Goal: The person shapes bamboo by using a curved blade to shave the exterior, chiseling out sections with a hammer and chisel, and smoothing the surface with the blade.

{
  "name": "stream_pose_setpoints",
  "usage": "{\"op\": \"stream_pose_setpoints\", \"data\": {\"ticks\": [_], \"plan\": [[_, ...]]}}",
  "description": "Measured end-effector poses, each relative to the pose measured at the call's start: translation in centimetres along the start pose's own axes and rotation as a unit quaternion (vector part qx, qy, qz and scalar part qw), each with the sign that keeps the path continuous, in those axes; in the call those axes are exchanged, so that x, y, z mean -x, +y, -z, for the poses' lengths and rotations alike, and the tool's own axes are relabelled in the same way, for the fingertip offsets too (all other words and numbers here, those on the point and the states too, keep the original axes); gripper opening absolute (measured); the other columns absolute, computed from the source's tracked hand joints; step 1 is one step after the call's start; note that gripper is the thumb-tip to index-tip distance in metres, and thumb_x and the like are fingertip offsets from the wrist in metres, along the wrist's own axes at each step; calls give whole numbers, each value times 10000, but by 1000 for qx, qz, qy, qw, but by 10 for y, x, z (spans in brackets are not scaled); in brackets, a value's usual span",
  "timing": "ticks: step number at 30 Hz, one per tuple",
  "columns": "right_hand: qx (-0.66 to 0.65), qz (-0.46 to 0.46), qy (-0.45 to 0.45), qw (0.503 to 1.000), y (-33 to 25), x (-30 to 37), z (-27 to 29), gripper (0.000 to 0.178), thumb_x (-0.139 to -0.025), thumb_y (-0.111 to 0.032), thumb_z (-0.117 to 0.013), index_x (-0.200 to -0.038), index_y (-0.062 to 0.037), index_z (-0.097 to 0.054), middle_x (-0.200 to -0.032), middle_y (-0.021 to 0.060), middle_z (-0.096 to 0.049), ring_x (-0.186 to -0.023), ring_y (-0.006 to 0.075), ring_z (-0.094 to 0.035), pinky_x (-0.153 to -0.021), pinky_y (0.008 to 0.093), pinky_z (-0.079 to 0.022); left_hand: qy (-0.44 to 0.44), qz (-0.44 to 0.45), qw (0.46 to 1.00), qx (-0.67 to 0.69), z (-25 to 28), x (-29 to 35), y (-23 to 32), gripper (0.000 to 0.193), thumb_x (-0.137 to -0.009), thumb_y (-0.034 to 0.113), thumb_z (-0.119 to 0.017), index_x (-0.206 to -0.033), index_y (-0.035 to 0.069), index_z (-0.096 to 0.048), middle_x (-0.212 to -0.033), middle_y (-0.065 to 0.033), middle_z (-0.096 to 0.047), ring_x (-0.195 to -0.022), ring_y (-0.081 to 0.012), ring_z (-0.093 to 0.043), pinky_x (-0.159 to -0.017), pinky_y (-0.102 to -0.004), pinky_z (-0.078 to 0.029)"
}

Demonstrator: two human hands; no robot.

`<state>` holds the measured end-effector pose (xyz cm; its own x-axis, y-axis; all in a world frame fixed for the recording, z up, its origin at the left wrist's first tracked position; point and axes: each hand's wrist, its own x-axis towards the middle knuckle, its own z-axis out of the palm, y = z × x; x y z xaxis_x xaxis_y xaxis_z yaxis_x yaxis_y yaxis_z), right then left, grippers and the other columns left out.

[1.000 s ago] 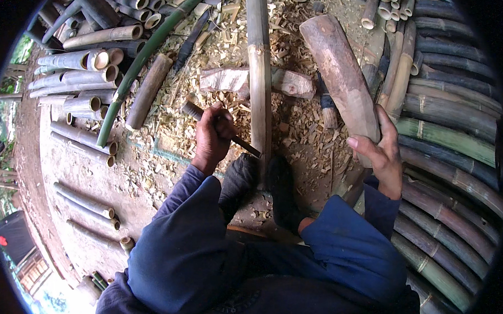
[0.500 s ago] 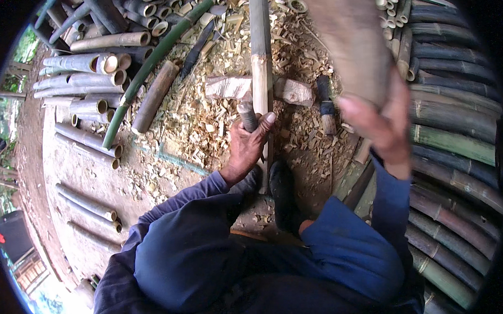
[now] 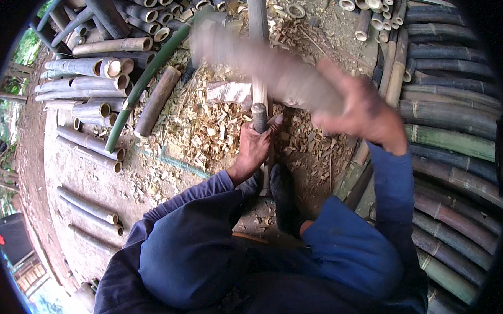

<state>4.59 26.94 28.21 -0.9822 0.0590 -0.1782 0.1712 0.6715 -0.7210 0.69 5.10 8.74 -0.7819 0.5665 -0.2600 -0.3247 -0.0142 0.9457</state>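
My left hand [image 3: 253, 148] is closed around a tool with a short round handle [image 3: 259, 118], the butt end pointing up; its working end is hidden. The hand rests against a long bamboo pole [image 3: 257, 29] that runs from the far side to between my feet. My right hand [image 3: 372, 111] grips one end of a thick, club-like length of wood or bamboo [image 3: 276, 70], smeared by motion. That club slants up to the left, across the pole and beyond the left hand. Beneath the pole lies a pale wooden block [image 3: 227, 92].
Wood chips [image 3: 206, 122] cover the ground around the pole. A green bamboo pole [image 3: 149, 77] and a brown bamboo piece [image 3: 157, 102] lie to the left, near stacked cut bamboo [image 3: 88, 83]. Dark bamboo poles [image 3: 449, 114] fill the right side.
The club in my right hand has swung left and down, from upright at the right to slanting across the pole. My left hand and the tool have shifted slightly right, the handle a little nearer me.
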Motion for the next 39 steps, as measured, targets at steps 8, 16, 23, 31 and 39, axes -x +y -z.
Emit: {"op": "stream_pose_setpoints", "data": {"ticks": [8, 16, 23, 31, 39], "plan": [[-58, 39, 24, 997, -11, 11, 25, 940, -712, -362, -859, -1412, 133, -473, -1223, 274, -649, -1063, 308, -670, -938, 370, -544, -8, 37, 999, 37, -15, 2, 20, 341, -1017, 299, -679, -810, 29, -689, -635, 37, -563, -574, -54, -454, -510, -270, -339], [78, 43, -87, 992, 21, -9, -6, 924, -727, -320, -845, -1442, 111, -449, -1276, 271, -624, -1197, 343, -626, -1031, 407, -507, -43, -116, 992, -2, 5, -28, -41, 214, -972, 214, -736, -1037, 10, -727, -762, -17, -679, -589, -74, -580, -512, -268, -466], [-181, -80, 138, 970, 40, 38, -2, 1125, -676, -359, -881, -1499, 154, -312, -1384, 322, -531, -1280, 350, -560, -1112, 388, -423, 93, 123, 968, 196, 25, -14, -8, 292, -971, 351, -715, -802, 151, -587, -621, 60, -477, -495, -81, -383, -461, -268, -280], [-337, -239, 87, 906, 103, 114, -96, 930, -734, -318, -829, -1469, 60, -403, -1319, 195, -582, -1163, 283, -600, -1000, 362, -480, 218, 278, 856, 376, 77, -47, -75, 315, -972, 376, -610, -768, 165, -496, -551, 71, -294, -445, -104, -271, -422, -285, -218], [211, -179, 184, 943, 128, 136, -195, 783, -803, -273, -783, -1473, -60, -438, -1183, 208, -592, -1020, 400, -611, -918, 459, -495, 164, 269, 874, 370, 62, -56, -63, 308, -931, 297, -611, -693, 156, -477, -495, 70, -230, -410, -104, -225, -405, -298, -189]]}}
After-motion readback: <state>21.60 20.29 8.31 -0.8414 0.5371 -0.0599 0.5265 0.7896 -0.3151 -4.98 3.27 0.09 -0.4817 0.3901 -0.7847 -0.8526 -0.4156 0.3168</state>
